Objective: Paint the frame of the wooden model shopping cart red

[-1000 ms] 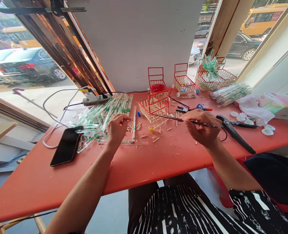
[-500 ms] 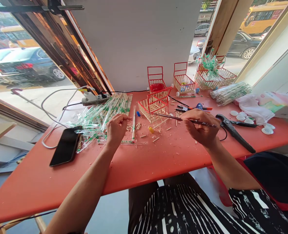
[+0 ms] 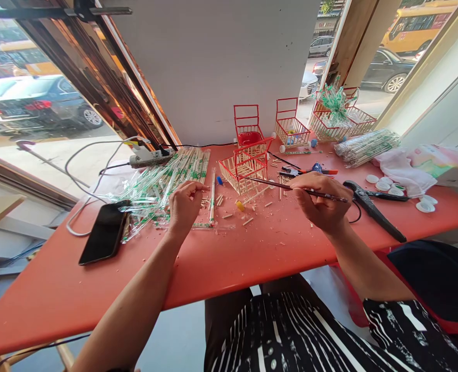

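Observation:
My right hand (image 3: 322, 199) is closed around a thin dark paintbrush (image 3: 277, 185), which slants left with its tip at the small stick cart (image 3: 248, 173). That cart has cream wooden bars and red-coloured edges and handle. To its left, my left hand (image 3: 184, 204) hovers over the table with fingers curled together; whatever they may pinch is hidden. Beside the left fingers lie a wrapped chopstick pair (image 3: 212, 199), a blue cap (image 3: 219, 181) and short cut stick pieces (image 3: 220, 200). A yellow cap (image 3: 240, 206) lies in front of the cart.
Wrapped chopsticks (image 3: 188, 168), a phone (image 3: 103, 232) and a power strip (image 3: 151, 157) occupy the left. More carts (image 3: 292, 129) stand behind. Black-handled pliers (image 3: 376, 214), white caps (image 3: 425, 205), a chopstick bundle (image 3: 368, 147) and a cloth (image 3: 405, 173) lie right on the red table (image 3: 213, 268).
The paintbrush and my right hand have shifted very slightly to the right. My left hand stays where it was.

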Motion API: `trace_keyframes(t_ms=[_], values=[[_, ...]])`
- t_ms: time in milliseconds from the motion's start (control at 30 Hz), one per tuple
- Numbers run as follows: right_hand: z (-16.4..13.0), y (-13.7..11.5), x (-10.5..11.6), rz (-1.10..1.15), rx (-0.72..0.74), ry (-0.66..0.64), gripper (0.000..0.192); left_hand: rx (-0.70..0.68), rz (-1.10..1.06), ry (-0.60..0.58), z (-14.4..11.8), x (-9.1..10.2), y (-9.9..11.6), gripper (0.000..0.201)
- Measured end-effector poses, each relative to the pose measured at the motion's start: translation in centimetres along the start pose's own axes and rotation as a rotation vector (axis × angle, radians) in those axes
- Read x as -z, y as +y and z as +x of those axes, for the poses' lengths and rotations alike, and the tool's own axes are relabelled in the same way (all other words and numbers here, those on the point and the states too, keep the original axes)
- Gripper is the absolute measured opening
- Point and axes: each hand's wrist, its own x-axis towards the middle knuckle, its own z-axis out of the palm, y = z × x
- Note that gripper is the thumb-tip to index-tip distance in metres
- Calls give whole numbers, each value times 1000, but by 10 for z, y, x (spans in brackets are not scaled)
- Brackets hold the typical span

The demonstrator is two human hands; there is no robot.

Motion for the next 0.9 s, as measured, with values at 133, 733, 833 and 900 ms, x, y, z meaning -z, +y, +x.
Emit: trace_keyframes(t_ms=[133, 733, 833, 900], values=[[-3, 3, -1, 61, -7, 53, 17, -2, 1, -8, 0, 0, 0, 31], [-3, 4, 1, 9, -57, 36, 13, 19, 13, -5, -1, 0, -1, 30], [-4, 4, 2, -24, -77, 28, 12, 15, 21, -1, 0, 0, -2, 29], [-4, 4, 2, -35, -92, 32, 11, 19, 15, -2, 0, 0, -3, 29]])
